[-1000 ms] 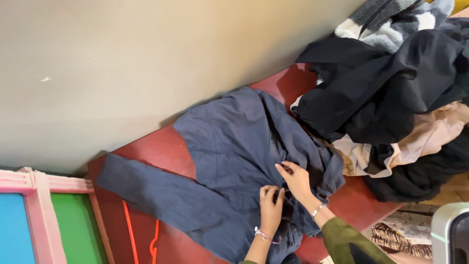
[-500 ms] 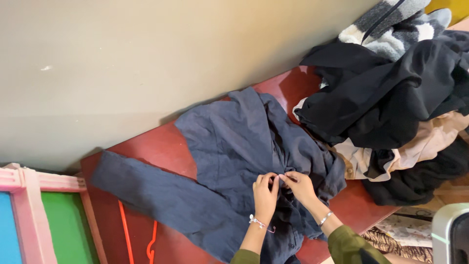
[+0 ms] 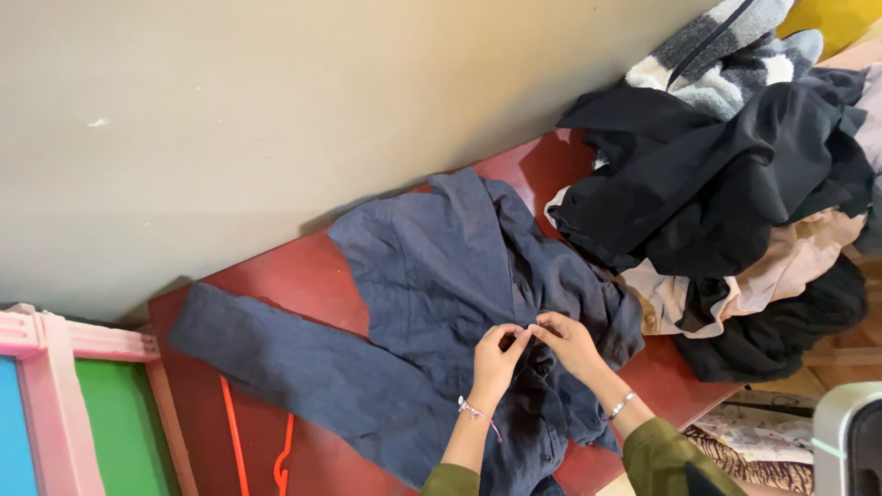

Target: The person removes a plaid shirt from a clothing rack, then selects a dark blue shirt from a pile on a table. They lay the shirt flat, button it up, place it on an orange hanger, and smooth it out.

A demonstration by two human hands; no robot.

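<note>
Red table (image 3: 276, 285) (against a beige wall (image 3: 276, 110)) bears a navy shirt (image 3: 432, 276).

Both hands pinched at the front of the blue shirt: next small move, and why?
Probably finish closing this button, then shift down the placket. Left hand and right hand meet fingertip to fingertip at the front opening of the dark blue shirt, which lies flat on the red table.
</note>
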